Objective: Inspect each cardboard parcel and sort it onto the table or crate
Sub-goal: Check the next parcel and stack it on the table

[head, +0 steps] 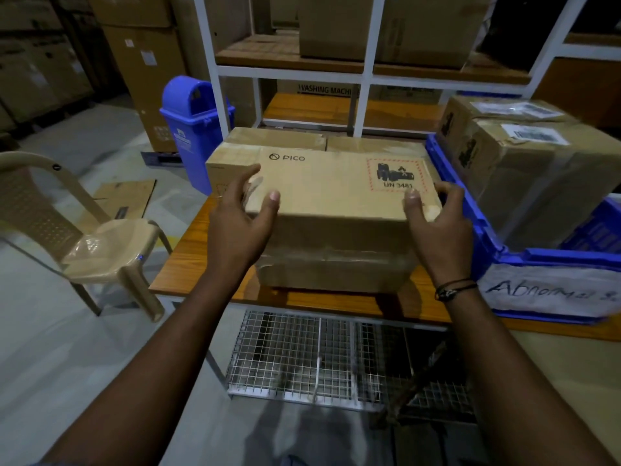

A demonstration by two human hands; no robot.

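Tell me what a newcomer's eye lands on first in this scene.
Dead centre is the PICO parcel with its red-bordered UN 3481 mark. The left hand and right hand grip its near corners over a second parcel on the wooden table. To its right sits the bright blue crate, holding taped parcels and wearing a handwritten label that begins "Abnormal".

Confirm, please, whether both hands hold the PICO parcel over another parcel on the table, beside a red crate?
No: the head view shows the crate is blue, not red. The left hand and right hand do hold the PICO parcel over the lower parcel on the table.
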